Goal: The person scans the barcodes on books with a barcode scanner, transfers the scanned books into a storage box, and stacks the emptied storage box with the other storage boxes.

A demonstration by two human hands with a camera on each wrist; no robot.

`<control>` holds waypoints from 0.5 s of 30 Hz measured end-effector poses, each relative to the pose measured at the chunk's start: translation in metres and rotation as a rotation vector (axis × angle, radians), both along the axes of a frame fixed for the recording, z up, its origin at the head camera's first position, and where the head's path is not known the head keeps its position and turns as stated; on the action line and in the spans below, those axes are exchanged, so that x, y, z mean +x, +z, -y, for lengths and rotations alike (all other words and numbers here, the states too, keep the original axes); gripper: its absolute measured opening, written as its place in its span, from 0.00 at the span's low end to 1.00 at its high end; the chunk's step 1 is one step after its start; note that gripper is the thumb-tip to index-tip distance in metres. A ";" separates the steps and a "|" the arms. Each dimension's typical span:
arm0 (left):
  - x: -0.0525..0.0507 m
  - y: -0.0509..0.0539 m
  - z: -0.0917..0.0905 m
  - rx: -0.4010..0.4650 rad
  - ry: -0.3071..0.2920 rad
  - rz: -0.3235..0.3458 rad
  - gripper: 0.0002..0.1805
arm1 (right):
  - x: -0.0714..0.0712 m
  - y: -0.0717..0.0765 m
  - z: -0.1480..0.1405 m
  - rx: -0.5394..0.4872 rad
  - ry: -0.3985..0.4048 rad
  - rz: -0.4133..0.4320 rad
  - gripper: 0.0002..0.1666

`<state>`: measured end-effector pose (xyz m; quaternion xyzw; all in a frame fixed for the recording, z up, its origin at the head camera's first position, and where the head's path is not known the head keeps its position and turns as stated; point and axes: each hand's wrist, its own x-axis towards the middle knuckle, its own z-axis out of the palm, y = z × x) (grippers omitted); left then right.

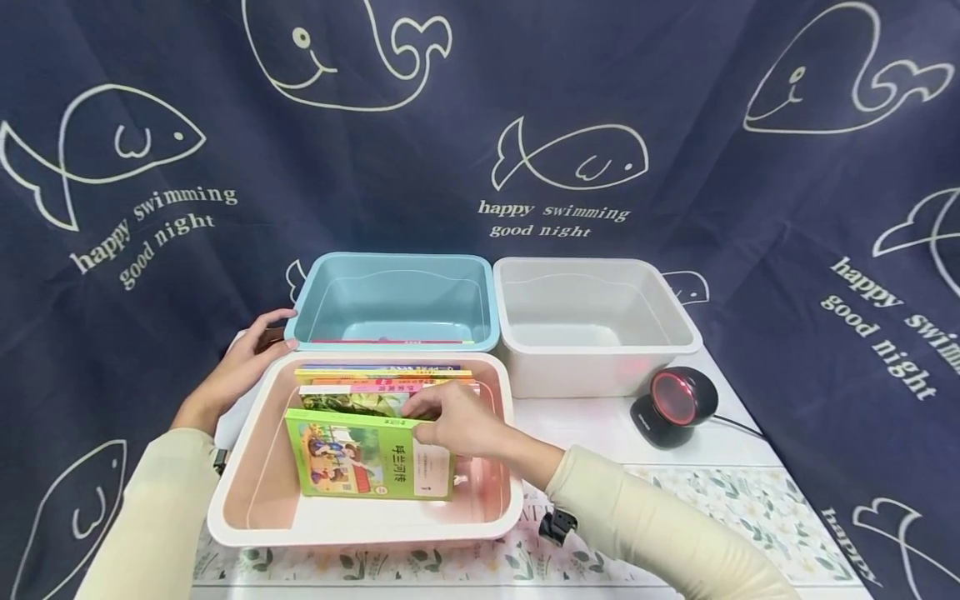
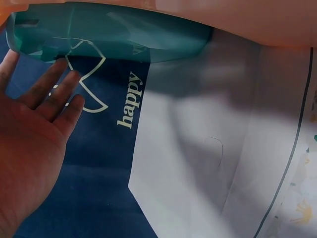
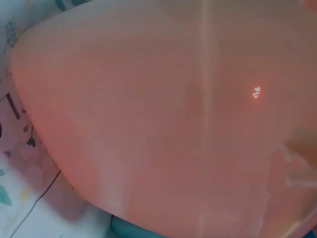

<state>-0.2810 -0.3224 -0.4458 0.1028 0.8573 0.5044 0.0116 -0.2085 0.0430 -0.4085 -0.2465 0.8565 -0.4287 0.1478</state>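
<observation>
My right hand [image 1: 461,421] is inside the pink bin [image 1: 255,537], gripping the top edge of a green book [image 1: 352,458] with an illustrated cover near its right corner. The book stands upright and leans slightly. Behind it, several other books [image 1: 322,400] stand in a row in the same bin. My left hand [image 1: 243,367] is at the left end of the blue bin [image 1: 397,287], its fingertips at the rim. In the left wrist view that hand [image 2: 34,134] has its fingers spread against the bin's side. The right wrist view shows the pink bin's outer wall [image 3: 124,114], not the hand.
A grey-white bin [image 1: 592,367] stands right of the blue one. A thin red edge [image 1: 397,342] shows inside the blue bin. On the right is a black device [image 1: 675,404] with a red-lit face and a cable. A dark blue whale-patterned cloth [image 1: 420,183] hangs behind.
</observation>
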 end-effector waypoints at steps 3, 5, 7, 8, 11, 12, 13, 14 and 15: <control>0.000 0.001 0.000 -0.005 -0.002 0.004 0.33 | -0.001 -0.001 0.002 0.044 0.016 -0.043 0.17; 0.000 0.000 0.001 -0.007 0.001 0.007 0.33 | -0.001 -0.002 0.002 0.069 0.028 -0.063 0.18; 0.000 0.000 0.001 -0.009 0.008 0.010 0.33 | 0.000 -0.003 0.003 0.086 0.041 -0.079 0.18; 0.000 -0.001 0.002 -0.010 0.008 0.010 0.33 | 0.000 -0.003 0.003 0.086 0.043 -0.080 0.18; 0.000 -0.002 0.002 -0.013 0.011 0.013 0.33 | 0.001 -0.001 0.003 0.082 0.043 -0.082 0.17; 0.000 -0.002 0.002 -0.014 0.013 0.015 0.33 | 0.002 -0.001 0.002 0.078 0.040 -0.081 0.16; 0.000 -0.002 0.002 -0.014 0.014 0.014 0.33 | 0.003 0.000 0.002 0.071 0.037 -0.082 0.16; 0.000 -0.002 0.001 -0.013 0.012 0.014 0.33 | 0.004 0.001 0.002 0.064 0.034 -0.085 0.15; 0.000 -0.002 0.001 -0.013 0.011 0.014 0.33 | 0.004 0.002 0.001 0.054 0.029 -0.084 0.15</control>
